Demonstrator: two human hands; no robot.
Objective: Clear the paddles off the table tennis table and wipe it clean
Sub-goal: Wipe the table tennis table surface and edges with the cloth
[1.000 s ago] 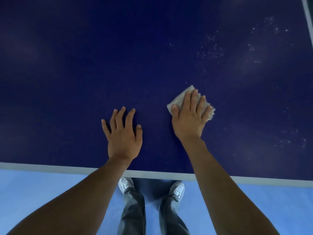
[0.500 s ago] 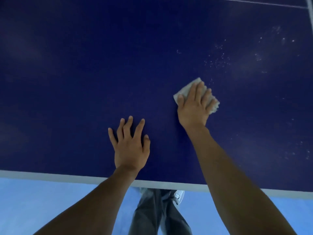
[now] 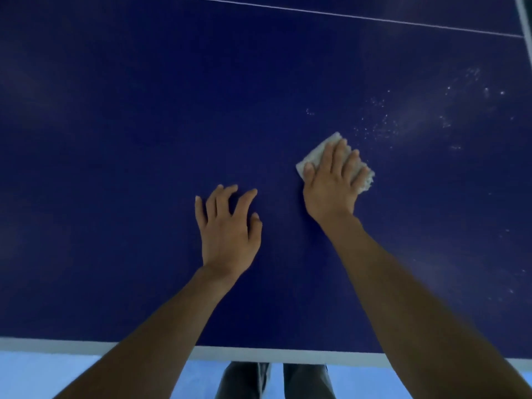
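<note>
The dark blue flat bench (image 3: pixel 115 139) fills the frame, with a white stripe (image 3: pixel 259 355) along its bottom edge. A small pale folded cloth (image 3: pixel 316 156) lies right of centre; fine white specks (image 3: pixel 374 131) are scattered at upper right.

A pale cloth (image 3: pixel 315 152) is pressed flat onto the dark blue desk (image 3: pixel 115 168) by the right hand (image 3: pixel 331 188), its fingers (image 3: pixel 334 156) laid straight. The left hand (image 3: pixel 230 237) is rested beside it, fingers spread. White specks (image 3: pixel 377 128) are scattered just beyond the cloth.

Cloth (image 3: pixel 318 153) mostly hidden under right hand (image 3: pixel 331 194) (edges show).
</note>
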